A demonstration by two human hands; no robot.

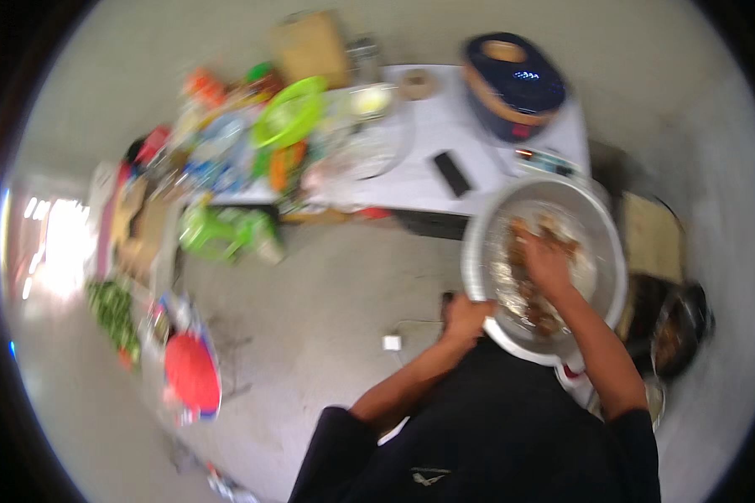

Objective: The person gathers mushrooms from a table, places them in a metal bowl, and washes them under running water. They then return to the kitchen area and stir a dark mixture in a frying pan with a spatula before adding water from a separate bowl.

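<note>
A large light-metal basin (471, 264) is before me on the right, close to my black shirt. My left hand (469, 319) grips its near left rim, with a dark thing partly visible beside the fingers. Inside the basin is shiny, clear liquid that looks like water (506, 286). Brown pieces (541, 317) lie in it, too blurred to name. My right hand (546, 261) reaches down among them, and its fingertips are hidden, so whether it holds any piece does not show.
A white-topped table (425, 129) carries a dark-blue electric cooker (509, 82), a black phone-like slab (452, 173), a tilted green basket (289, 113) and cluttered bags. At right sits a black pan (682, 330). A red round thing (192, 371) and leafy greens (113, 317) are at left.
</note>
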